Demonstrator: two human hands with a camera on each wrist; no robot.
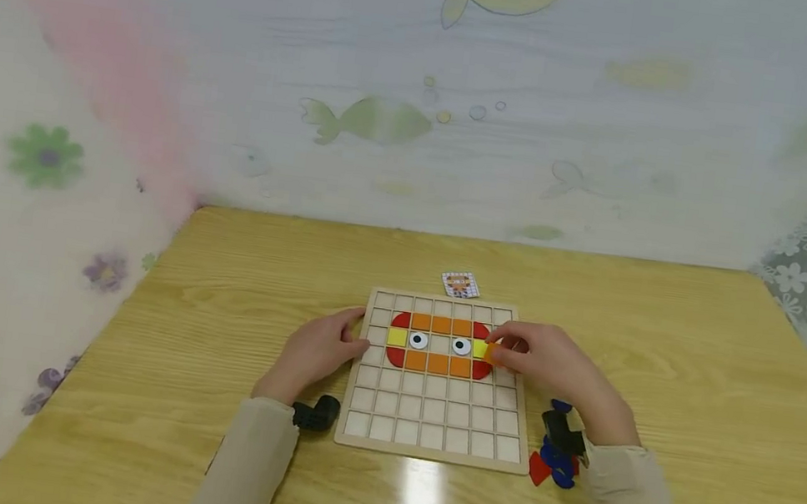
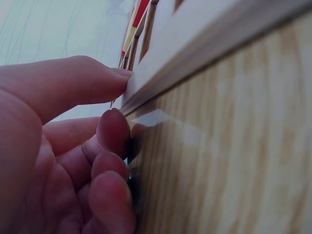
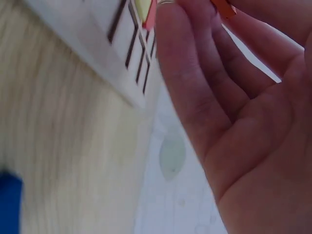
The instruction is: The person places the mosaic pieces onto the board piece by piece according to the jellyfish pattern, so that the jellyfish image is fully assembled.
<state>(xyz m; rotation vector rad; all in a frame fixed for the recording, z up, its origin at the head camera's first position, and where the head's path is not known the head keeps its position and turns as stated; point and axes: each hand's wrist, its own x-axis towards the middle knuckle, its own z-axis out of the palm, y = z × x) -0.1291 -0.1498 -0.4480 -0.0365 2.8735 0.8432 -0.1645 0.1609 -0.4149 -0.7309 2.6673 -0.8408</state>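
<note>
A wooden grid board (image 1: 431, 455) lies flat on the table. In its upper rows sit red rounded corner tiles (image 1: 396, 358), orange square tiles (image 1: 438, 364), yellow tiles (image 1: 396, 337) and two round eye tiles (image 1: 462, 346). Between thumb and fingertips, my right hand (image 1: 549, 358) pinches an orange tile (image 1: 491, 353) over the board's right side, beside a yellow tile; the right wrist view catches only a corner of that orange tile (image 3: 224, 8). My left hand (image 1: 311, 354) touches the board's left edge, its thumb (image 2: 105, 80) against the rim and the other fingers loosely bent beside it.
Behind the board lies a small pattern card (image 1: 461, 284). Loose blue pieces (image 1: 559, 464) and a red piece (image 1: 539, 469) are piled by the right forearm. Dark straps or devices show at both wrists. A painted wall (image 1: 307, 173) borders the table's back.
</note>
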